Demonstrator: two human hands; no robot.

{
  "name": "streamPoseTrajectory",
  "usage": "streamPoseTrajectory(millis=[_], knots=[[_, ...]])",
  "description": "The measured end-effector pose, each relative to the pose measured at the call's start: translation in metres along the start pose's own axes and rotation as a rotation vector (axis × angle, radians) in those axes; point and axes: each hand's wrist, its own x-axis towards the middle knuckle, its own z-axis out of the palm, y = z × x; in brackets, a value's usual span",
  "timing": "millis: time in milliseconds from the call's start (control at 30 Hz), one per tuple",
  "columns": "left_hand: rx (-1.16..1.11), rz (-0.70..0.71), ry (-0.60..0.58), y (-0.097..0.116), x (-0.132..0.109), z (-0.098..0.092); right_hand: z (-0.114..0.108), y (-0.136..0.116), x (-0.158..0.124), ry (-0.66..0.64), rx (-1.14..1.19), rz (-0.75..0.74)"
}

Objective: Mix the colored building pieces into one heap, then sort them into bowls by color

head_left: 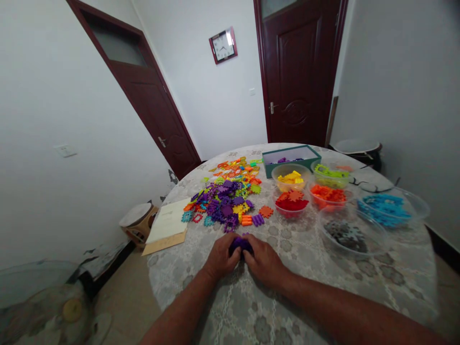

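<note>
Both my left hand (223, 256) and my right hand (264, 261) are closed around purple plastic building pieces (240, 244) near the front of the table. My thumbs press on the near side, and the fingers hide most of the pieces' shape. Just beyond my hands lies a mixed pile of interlocking building pieces (224, 199), mostly purple at the front, with orange, yellow, green and blue among them. An orange gear-edged square (266, 212) rests apart, right of the pile. Close to it is a small purple ribbed piece (258, 220).
Clear bowls of sorted pieces stand on the right: yellow (291, 177), red (292, 203), orange (327, 195), green (330, 171), blue (386, 210) and grey (347, 235). Behind them is a green-edged box (269, 170) with purple pieces. A notebook (167, 223) lies at the left edge.
</note>
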Motion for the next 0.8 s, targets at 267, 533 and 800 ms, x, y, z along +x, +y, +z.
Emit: streamPoseTrajectory(millis=[267, 533, 800], knots=[[0.021, 0.060, 0.003, -0.001, -0.002, 0.002, -0.001, -0.003, 0.000, 0.002, -0.008, -0.019], [-0.033, 0.096, 0.001, -0.003, -0.002, 0.005, -0.002, -0.005, -0.001, 0.008, -0.039, -0.006], [-0.071, 0.086, 0.009, 0.001, -0.002, 0.003, -0.006, -0.011, -0.002, 0.003, -0.024, 0.019]])
